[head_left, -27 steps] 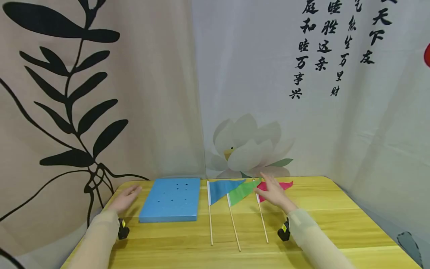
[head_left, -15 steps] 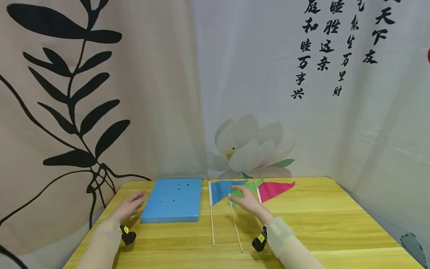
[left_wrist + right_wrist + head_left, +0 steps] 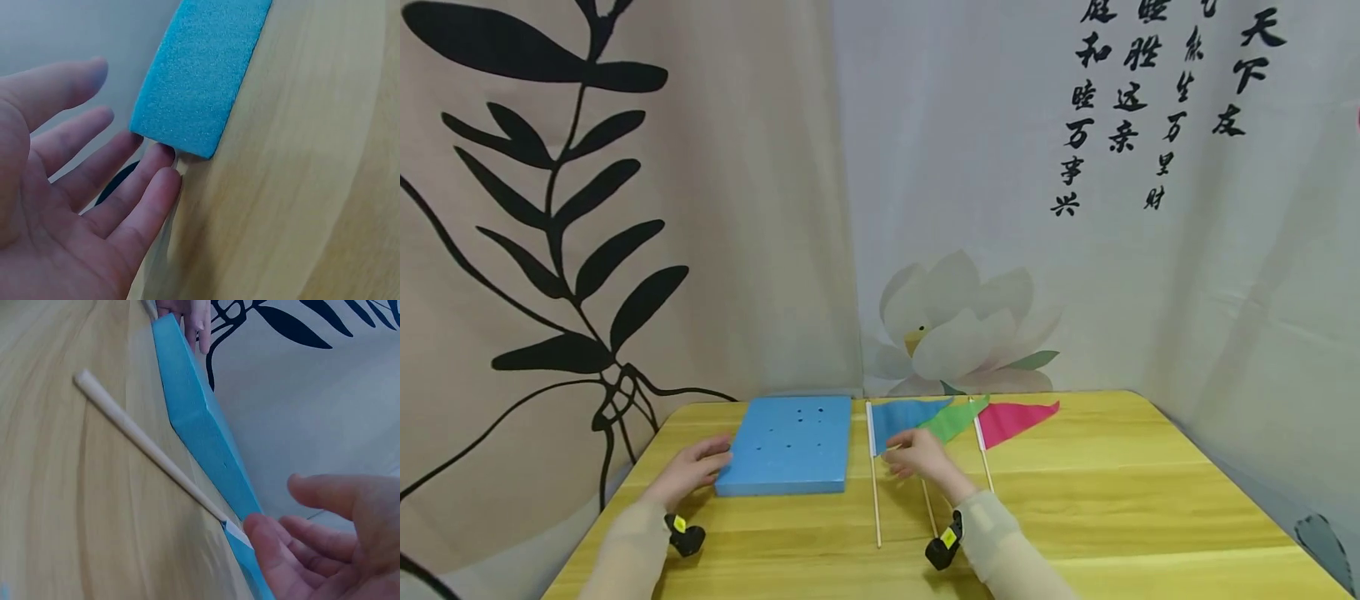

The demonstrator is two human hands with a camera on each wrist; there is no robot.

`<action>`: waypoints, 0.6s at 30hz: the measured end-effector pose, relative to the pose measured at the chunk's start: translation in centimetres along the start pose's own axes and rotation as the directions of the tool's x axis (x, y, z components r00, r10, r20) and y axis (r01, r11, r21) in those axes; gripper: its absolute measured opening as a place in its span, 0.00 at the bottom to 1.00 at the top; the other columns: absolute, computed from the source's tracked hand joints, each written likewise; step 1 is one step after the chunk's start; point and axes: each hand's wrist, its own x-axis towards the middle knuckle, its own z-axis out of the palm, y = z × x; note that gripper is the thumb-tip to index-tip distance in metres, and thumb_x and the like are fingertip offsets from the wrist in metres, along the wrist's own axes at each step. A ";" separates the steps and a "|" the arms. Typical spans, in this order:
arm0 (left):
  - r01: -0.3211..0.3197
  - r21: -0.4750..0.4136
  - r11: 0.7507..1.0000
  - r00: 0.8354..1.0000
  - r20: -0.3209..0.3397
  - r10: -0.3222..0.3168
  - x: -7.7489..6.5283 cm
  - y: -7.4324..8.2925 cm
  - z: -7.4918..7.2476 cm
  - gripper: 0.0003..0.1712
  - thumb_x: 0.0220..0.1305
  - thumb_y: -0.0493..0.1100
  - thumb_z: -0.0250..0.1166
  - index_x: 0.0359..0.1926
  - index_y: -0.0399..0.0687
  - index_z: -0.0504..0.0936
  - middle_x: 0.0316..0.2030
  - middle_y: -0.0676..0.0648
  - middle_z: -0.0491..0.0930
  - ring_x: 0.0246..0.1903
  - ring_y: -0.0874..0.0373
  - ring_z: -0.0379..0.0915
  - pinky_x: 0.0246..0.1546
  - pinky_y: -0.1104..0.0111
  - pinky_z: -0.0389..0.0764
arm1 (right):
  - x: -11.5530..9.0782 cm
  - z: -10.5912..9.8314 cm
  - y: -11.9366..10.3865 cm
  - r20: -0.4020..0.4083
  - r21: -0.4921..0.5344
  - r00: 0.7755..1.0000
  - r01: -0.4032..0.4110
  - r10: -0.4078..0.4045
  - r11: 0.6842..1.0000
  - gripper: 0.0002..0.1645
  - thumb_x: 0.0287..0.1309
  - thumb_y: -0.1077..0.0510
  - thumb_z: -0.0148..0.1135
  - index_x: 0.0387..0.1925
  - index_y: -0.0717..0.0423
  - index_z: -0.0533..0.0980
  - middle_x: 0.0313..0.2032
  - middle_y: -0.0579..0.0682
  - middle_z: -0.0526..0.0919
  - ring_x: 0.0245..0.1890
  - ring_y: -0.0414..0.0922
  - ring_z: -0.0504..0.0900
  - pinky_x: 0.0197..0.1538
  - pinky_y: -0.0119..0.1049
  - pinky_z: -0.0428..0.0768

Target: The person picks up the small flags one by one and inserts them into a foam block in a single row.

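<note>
My left hand [image 3: 691,471] is at the left edge of a blue foam board [image 3: 790,446] with small holes in its top. In the left wrist view its fingers [image 3: 147,212] are spread, with the fingertips at the board's corner; whether they touch is hard to tell. Over the flags hovers my right hand [image 3: 925,462], thumb apart from loosely bent fingers, holding nothing. Closest to it is the blue flag [image 3: 895,419], its wooden stick [image 3: 150,447] lying on the table. The green flag [image 3: 953,419] is partly hidden behind this hand. Further right lies the pink flag [image 3: 1017,423].
All of this lies on a yellow wood-grain table [image 3: 1120,492]. A curtain [image 3: 760,208] printed with a plant, a flower and writing hangs behind its far edge. A black wrist camera [image 3: 943,546] sits at the right wrist, above the green flag's stick.
My right hand has moved left from the pink flag, across the green one, to beside the blue flag. My left hand has shifted slightly right, up to the foam board.
</note>
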 end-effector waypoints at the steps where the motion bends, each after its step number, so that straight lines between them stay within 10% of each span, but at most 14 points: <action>1: -0.004 -0.002 1.000 1.000 0.004 0.004 0.0 0.0 0.0 0.36 0.72 0.47 0.58 0.72 0.32 0.58 0.68 0.29 0.58 0.64 0.35 0.59 0.58 0.50 0.73 | 0.0 0.2 -0.1 0.002 0.002 1.000 -0.009 0.009 1.000 0.19 0.58 0.65 0.65 0.47 0.76 0.77 0.32 0.61 0.84 0.28 0.55 0.85 0.29 0.44 0.86; 18: 0.034 -0.104 0.994 0.997 -0.062 -0.040 -0.1 -1.6 0.6 0.36 0.69 0.46 0.61 0.69 0.29 0.62 0.67 0.29 0.61 0.62 0.41 0.64 0.53 0.60 0.78 | 0.2 3.3 1.4 -0.062 -0.068 0.992 -0.110 0.106 0.992 0.11 0.53 0.61 0.71 0.21 0.64 0.80 0.16 0.54 0.80 0.13 0.44 0.79 0.19 0.39 0.83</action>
